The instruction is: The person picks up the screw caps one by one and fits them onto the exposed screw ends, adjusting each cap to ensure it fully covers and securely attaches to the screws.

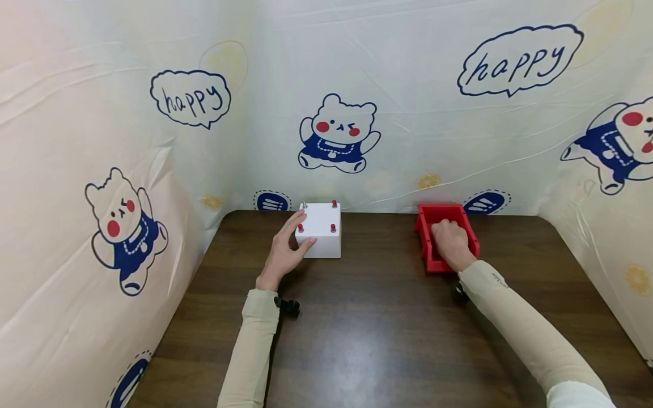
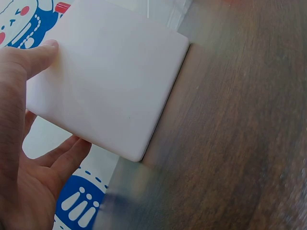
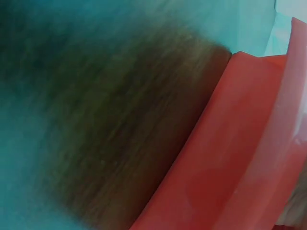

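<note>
My left hand (image 1: 285, 252) holds a white box (image 1: 326, 246) at its left side, the thumb against the front face and the fingers toward the left and back. At three corners of the box's top stand small red-capped posts (image 1: 333, 228); the back-left corner has a slim metallic post (image 1: 304, 205). Farther right, my right hand (image 1: 452, 243) reaches down inside a red bin (image 1: 437, 265). Its fingertips are hidden, so whatever they touch cannot be seen. The right wrist view shows only the bin's outer wall (image 3: 211, 158) close up.
Both things stand near the far edge of a dark wooden table (image 1: 357, 317). Behind and beside it hangs a pale curtain (image 1: 408, 141) printed with cartoon bears. A black wrist camera (image 1: 289, 307) sits on the left wrist.
</note>
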The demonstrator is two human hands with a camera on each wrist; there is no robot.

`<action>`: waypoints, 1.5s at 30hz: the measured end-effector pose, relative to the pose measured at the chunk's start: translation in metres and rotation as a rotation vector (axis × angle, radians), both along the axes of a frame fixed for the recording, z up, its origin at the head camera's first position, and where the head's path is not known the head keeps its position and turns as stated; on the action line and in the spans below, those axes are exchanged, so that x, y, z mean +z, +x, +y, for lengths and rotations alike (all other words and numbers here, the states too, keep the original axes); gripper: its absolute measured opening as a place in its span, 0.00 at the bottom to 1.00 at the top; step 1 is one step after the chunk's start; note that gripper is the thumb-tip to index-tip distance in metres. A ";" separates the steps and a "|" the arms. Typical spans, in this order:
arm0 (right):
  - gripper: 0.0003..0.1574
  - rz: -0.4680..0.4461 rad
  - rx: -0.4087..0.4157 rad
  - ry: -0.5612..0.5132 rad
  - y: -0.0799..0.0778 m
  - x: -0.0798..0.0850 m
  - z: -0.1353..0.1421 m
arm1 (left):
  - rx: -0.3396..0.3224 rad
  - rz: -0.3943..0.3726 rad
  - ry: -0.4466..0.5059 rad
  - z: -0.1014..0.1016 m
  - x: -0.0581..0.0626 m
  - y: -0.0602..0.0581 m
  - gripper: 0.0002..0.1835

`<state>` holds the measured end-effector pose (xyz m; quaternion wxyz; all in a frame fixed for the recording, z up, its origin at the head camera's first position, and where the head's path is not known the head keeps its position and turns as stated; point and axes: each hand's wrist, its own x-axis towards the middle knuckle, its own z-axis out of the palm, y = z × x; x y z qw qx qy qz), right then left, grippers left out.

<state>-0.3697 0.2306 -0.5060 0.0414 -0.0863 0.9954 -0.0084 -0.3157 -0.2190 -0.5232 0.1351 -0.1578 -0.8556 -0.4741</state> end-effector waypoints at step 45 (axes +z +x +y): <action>0.23 0.124 0.072 -0.408 0.016 0.028 0.006 | 0.003 -0.011 -0.004 0.000 0.001 -0.001 0.36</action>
